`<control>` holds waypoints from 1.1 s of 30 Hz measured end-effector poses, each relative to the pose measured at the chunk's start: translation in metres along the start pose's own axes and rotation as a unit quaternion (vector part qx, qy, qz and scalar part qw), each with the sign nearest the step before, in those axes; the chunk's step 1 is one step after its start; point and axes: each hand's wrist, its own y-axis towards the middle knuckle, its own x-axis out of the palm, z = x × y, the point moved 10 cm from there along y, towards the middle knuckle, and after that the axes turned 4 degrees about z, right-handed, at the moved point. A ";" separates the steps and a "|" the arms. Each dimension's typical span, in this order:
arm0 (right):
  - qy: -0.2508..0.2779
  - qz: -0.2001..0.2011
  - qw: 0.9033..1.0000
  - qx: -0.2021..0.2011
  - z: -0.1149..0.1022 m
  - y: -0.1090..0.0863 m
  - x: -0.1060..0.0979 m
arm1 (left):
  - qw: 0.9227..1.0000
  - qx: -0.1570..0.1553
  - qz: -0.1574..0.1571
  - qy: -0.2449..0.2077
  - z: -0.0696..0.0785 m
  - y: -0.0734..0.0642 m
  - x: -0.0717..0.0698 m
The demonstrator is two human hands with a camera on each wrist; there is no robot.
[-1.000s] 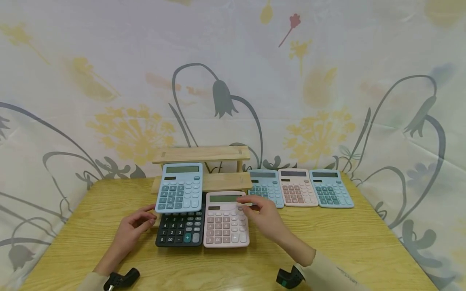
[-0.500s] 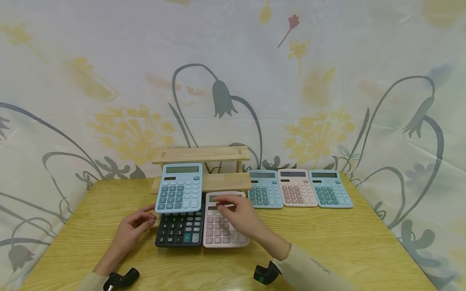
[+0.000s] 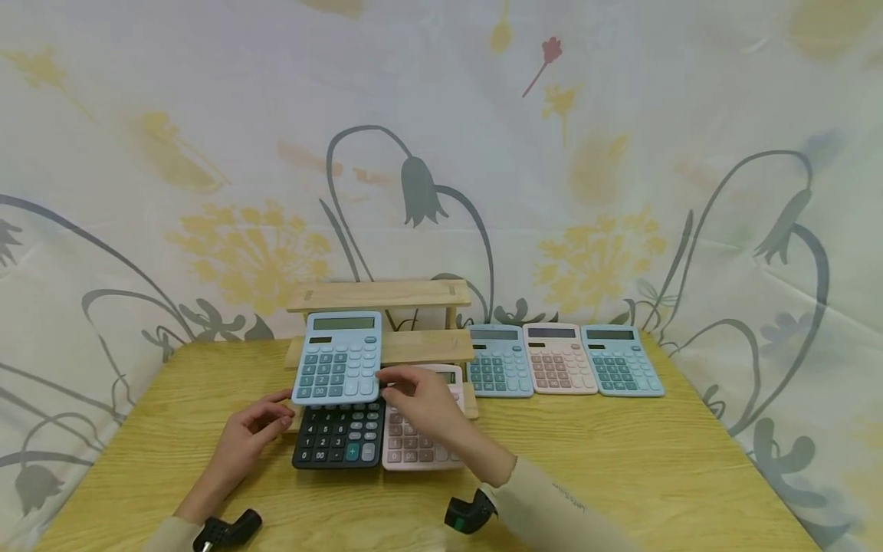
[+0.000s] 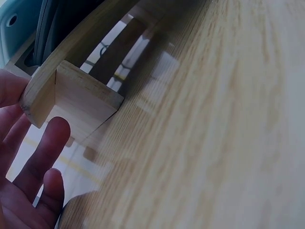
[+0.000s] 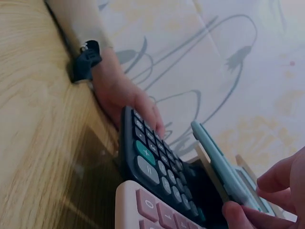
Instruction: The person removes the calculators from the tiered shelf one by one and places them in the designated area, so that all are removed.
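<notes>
On the middle step of a wooden rack [image 3: 428, 346] leans a light blue calculator [image 3: 339, 360]. Below it stand a black calculator [image 3: 338, 441] and, to its right, a pink calculator [image 3: 407, 441]. My right hand [image 3: 428, 402] reaches across the pink one and hides part of it. Its thumb and index fingertips [image 5: 233, 214] are right at the blue calculator's right edge, apart from each other. At the rack's left end is my left hand [image 3: 248, 433], fingers loosely bent; a fingertip [image 4: 12, 88] meets the wooden end piece [image 4: 86, 95] in the left wrist view.
The rack's top shelf [image 3: 379, 294] rises behind the blue calculator. To the right a row of calculators lies at the table's back: one blue [image 3: 500, 364], one pink [image 3: 560, 360], another blue [image 3: 623, 364]. A patterned cloth [image 3: 552, 192] hangs behind the wooden table [image 3: 586, 460].
My right hand has moved left, from the pink calculator's right side across its front to the blue calculator's edge. The left hand and the calculators keep their places.
</notes>
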 end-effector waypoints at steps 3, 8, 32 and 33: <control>0.013 0.004 1.000 0.012 0.002 0.002 0.004 | 1.000 -0.007 -0.001 0.002 -0.001 -0.001 -0.001; 0.030 0.014 0.999 0.021 0.006 0.006 0.008 | 1.000 -0.011 -0.001 -0.001 -0.001 -0.002 -0.001; 0.145 0.032 0.987 0.060 0.013 0.020 0.020 | 1.000 -0.007 0.001 -0.001 0.001 0.000 0.000; 0.153 0.031 0.986 0.063 0.013 0.020 0.021 | 1.000 -0.008 0.001 -0.002 0.001 0.000 0.000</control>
